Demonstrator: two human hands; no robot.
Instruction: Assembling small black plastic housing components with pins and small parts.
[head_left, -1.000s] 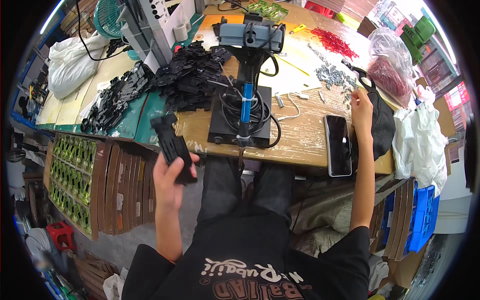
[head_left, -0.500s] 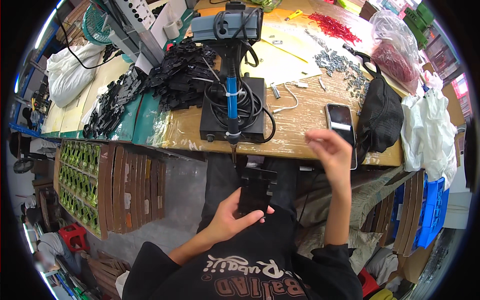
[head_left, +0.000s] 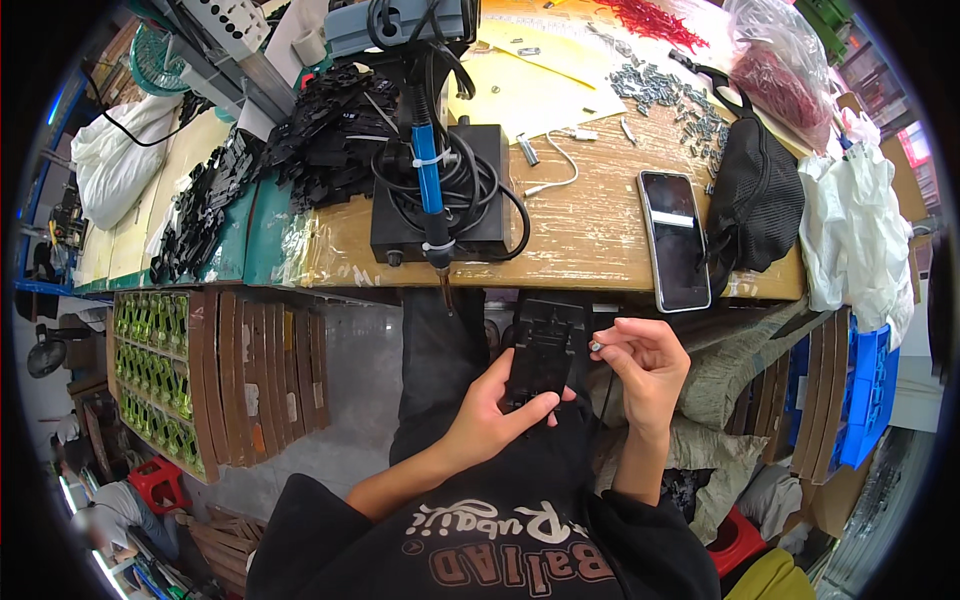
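Note:
My left hand (head_left: 488,415) grips a flat black plastic part (head_left: 543,350) above my lap, thumb over its lower edge and fingers underneath. Beside it on the right, my right hand (head_left: 650,372) pinches a small silvery metal piece (head_left: 597,346) between thumb and forefinger, apart from the black part. A blue-handled soldering iron (head_left: 428,175) hangs tip down on its stand. Its tip points past the table edge, up and to the left of the black part. Behind the iron is a black box (head_left: 490,225) with coiled cable.
On the table lie a phone (head_left: 675,245), a black pouch (head_left: 755,205), small metal pieces (head_left: 655,90), red pieces (head_left: 655,22) and a heap of black plastic parts (head_left: 325,140). A white plastic bag (head_left: 855,230) hangs at right. Stacked trays (head_left: 155,370) stand at left below.
My right hand has come down and left from beside the phone, now showing a small metal piece. My left hand has moved slightly right with the black part. The view has shifted.

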